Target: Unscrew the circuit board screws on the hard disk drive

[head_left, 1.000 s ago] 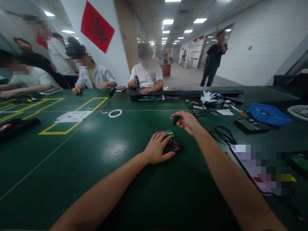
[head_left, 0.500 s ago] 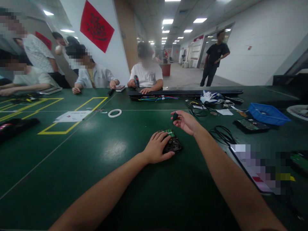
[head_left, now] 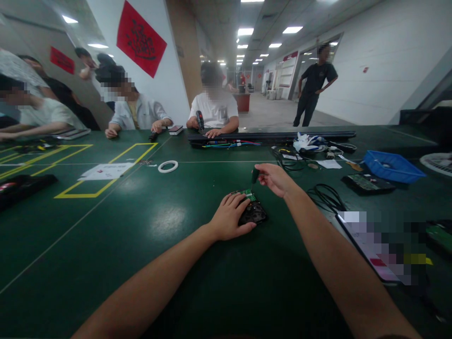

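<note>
A black device with an exposed green circuit board [head_left: 254, 213] lies on the dark green table in front of me. My left hand [head_left: 231, 216] rests flat across its left side, fingers stretched over it and thumb along the near edge. The hand covers part of the device. Between the thumb and fingers of my right hand [head_left: 273, 179] is a screwdriver [head_left: 254, 175], held upright by its dark green handle. Its thin shaft points down at the far right part of the board; whether the tip touches a screw is too small to tell.
To the right are coiled black cables [head_left: 326, 197], another circuit-board unit [head_left: 367, 183], a blue tray [head_left: 393, 167] and a blurred-out tablet-like screen [head_left: 374, 249]. A white tape roll [head_left: 168, 166] and paper [head_left: 106, 171] lie left. Opposite, a person holds a power drill [head_left: 200, 120] by long black bars [head_left: 271, 136].
The fingers of my right hand have shifted on the screwdriver handle, and more of the handle shows. My left hand and the device stay put. At the far left, a standing person has leaned out of view.
</note>
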The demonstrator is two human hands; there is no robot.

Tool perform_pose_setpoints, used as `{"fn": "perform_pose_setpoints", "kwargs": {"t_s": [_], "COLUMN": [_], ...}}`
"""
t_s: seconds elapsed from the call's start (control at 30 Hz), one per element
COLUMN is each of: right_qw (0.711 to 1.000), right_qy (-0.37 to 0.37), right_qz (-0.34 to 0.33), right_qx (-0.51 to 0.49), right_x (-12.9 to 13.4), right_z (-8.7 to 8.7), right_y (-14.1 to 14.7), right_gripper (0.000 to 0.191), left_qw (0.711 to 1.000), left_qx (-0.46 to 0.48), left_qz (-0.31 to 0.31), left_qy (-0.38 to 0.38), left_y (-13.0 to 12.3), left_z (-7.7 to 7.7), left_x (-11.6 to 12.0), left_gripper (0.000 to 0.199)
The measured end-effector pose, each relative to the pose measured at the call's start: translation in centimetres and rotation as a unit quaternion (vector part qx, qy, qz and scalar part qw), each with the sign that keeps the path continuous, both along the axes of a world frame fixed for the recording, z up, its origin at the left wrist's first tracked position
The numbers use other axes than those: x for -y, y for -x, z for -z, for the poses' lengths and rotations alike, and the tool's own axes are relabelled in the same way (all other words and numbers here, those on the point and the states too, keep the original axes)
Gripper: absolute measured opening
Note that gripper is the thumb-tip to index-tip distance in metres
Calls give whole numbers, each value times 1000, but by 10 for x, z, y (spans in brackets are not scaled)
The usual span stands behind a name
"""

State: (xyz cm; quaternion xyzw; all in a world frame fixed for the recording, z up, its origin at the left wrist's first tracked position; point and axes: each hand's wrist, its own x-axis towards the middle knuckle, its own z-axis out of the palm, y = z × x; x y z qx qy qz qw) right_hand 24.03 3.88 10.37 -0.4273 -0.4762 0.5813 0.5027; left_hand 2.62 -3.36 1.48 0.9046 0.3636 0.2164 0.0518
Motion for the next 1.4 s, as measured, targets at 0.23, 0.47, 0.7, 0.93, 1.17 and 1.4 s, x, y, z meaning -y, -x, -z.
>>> {"fn": "perform_pose_setpoints", "kwargs": {"t_s": [0.23,0.47,0.7,0.93,1.17,1.4], "right_qw": [999,998,996,998,1000,999], "right_qy": [-28,-40,-56,-52,-20,-31], "right_qz": [24,42,38,14,-10,-2], "right_qx": [27,32,56,41,-9,7], "right_x": [-2,-5,-3,0,0,-1], "right_z": [1,3,1,0,0,2], "right_y": [2,-2,-3,0,3,3], "right_gripper": [22,9,21,18,19,13], "left_qw": [1000,1000,1000,1000,1000,1000], "left_qx": [-10,3,2,4,-6,-5], "left_qz": [-1,2,4,3,1,-1], "left_qy": [1,-6,-9,-10,-9,-10], "left_y": [0,0,0,0,0,-1], "left_z": [-2,1,3,3,2,2], "left_x": [1,0,-1,-1,-1,-1], "left_gripper": [85,85,85,84,84,85]}}
